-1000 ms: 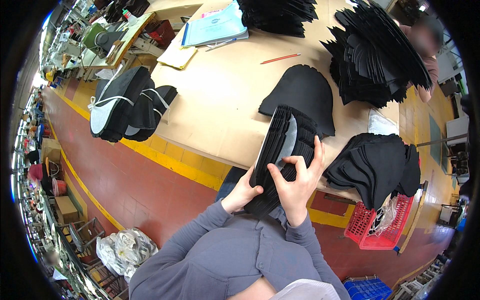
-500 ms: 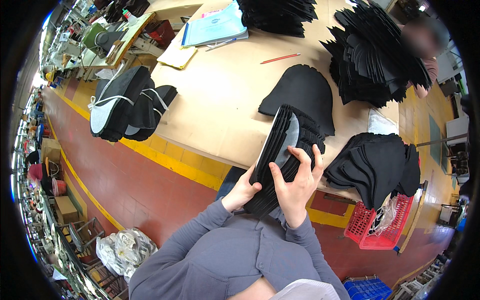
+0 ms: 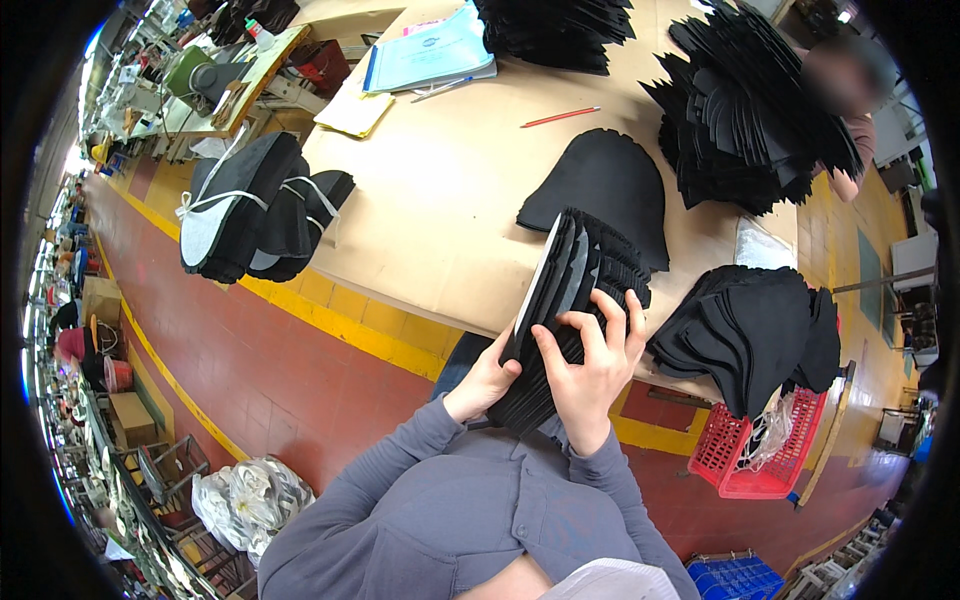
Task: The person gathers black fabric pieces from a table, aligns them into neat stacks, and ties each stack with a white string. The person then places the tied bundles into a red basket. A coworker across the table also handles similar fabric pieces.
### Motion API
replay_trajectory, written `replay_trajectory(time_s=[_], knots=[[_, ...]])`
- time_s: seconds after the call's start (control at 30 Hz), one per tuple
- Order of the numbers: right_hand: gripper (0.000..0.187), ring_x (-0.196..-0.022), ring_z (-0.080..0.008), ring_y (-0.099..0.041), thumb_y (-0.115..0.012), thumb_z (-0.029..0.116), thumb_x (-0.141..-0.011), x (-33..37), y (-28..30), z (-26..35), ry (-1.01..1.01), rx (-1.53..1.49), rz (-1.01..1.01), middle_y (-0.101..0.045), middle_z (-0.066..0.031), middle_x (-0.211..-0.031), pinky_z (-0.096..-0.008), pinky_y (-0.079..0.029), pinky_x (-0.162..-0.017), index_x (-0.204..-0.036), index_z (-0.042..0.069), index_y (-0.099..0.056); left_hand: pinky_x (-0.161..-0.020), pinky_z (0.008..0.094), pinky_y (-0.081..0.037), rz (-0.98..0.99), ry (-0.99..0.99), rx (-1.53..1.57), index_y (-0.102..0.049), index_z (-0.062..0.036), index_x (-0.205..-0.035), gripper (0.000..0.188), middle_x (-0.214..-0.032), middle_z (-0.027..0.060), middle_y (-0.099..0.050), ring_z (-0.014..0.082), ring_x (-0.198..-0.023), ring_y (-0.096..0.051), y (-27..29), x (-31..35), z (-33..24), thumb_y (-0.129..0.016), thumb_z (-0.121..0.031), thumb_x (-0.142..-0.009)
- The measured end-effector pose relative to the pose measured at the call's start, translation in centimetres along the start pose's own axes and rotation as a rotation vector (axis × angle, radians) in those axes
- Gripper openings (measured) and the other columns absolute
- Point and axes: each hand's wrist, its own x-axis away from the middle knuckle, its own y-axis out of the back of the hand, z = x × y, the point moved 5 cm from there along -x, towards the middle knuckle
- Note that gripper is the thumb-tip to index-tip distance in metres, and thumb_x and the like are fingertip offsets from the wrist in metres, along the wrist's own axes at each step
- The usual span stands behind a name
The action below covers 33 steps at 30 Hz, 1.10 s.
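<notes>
A thick stack of black fabric-like cut pieces [image 3: 577, 262] is held tilted over the table's near edge. My left hand [image 3: 484, 384] is closed around its lower left side, thumb on the front and fingers hidden behind. A pale face shows along the stack's left edge, and a grey strip shows among the fanned layers. On the layers' right side lies my right hand [image 3: 590, 365], its fingers bent and spread apart, fingertips touching the edges. Just beyond the stack, a black rounded piece or thin pile [image 3: 610, 180] lies flat on the table.
Black piles stand at the far right [image 3: 750, 110], near right [image 3: 745, 330] and back [image 3: 560, 35]. Tied bundles [image 3: 240, 215] sit at the left edge. A blue folder [image 3: 430, 50], yellow pad [image 3: 355, 112] and red pencil [image 3: 560, 117] lie on the table [image 3: 430, 200]. A red basket [image 3: 720, 450] stands below; a person is beyond.
My right hand's fingers have curled and shifted across the layers. The stack's top layers have fanned apart, so the broad grey face is now a narrower strip. My left hand stays put.
</notes>
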Motion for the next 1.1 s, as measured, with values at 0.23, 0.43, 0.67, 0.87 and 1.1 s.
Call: replay_trajectory(time_s=[0.23,0.43,0.67,0.87,1.1], knots=[[0.043,-0.131,-0.0327,-0.040,-0.076,0.013,-0.068,0.2,-0.5,-0.4,0.031,-0.012,-0.038,-0.055,-0.0063,-0.127,-0.0462,-0.036,-0.102,-0.110,0.021,-0.068,-0.109,0.0321,-0.035,0.012,0.009,-0.018,-0.018,-0.0035,-0.154,0.118,-0.146,0.0101,-0.043,0.0175,-0.133,-0.042,-0.6,0.2,-1.0,-0.065,-0.070,-0.069],[0.057,-0.132,-0.0319,-0.039,-0.068,0.009,-0.075,-0.2,-0.4,1.0,0.159,0.132,0.055,-0.041,-0.0125,-0.145,-0.0442,-0.036,-0.101,-0.125,0.037,-0.065,-0.112,0.0325,-0.030,0.001,-0.054,-0.132,-0.016,-0.0037,-0.155,0.118,-0.151,0.0112,-0.037,0.0183,-0.137,-0.035,0.1,0.1,-0.8,-0.063,-0.073,-0.072],[0.037,-0.135,-0.0400,-0.034,-0.066,0.003,-0.077,-0.9,-2.1,1.0,0.118,-0.044,0.111,-0.041,-0.0221,-0.142,-0.0475,-0.035,-0.108,-0.114,0.005,-0.063,-0.113,0.0326,-0.029,-0.009,-0.024,-0.069,-0.016,-0.0034,-0.155,0.118,-0.153,0.0100,-0.033,0.0179,-0.140,-0.032,0.5,-0.1,-1.2,-0.064,-0.073,-0.072],[0.087,-0.145,-0.0414,-0.016,-0.079,0.017,-0.076,0.8,-1.2,-0.1,-0.082,-0.387,-0.043,-0.022,-0.0260,-0.153,-0.0531,-0.024,-0.114,-0.146,0.004,-0.029,-0.113,0.0338,-0.030,-0.012,-0.017,-0.044,-0.011,-0.0045,-0.156,0.122,-0.152,0.0108,-0.034,0.0197,-0.139,-0.034,0.9,0.0,-0.5,-0.070,-0.068,-0.070],[0.106,-0.100,-0.0413,-0.067,-0.083,0.017,-0.070,2.9,-0.4,-2.0,-0.404,-0.484,0.081,-0.065,-0.0294,-0.112,-0.0405,-0.055,-0.085,-0.152,0.005,-0.017,-0.115,0.0394,-0.028,0.150,-0.061,-0.589,0.042,-0.0042,-0.138,0.139,-0.151,0.0303,-0.021,0.0325,-0.141,-0.031,-3.8,0.3,1.6,-0.082,-0.019,-0.078]])
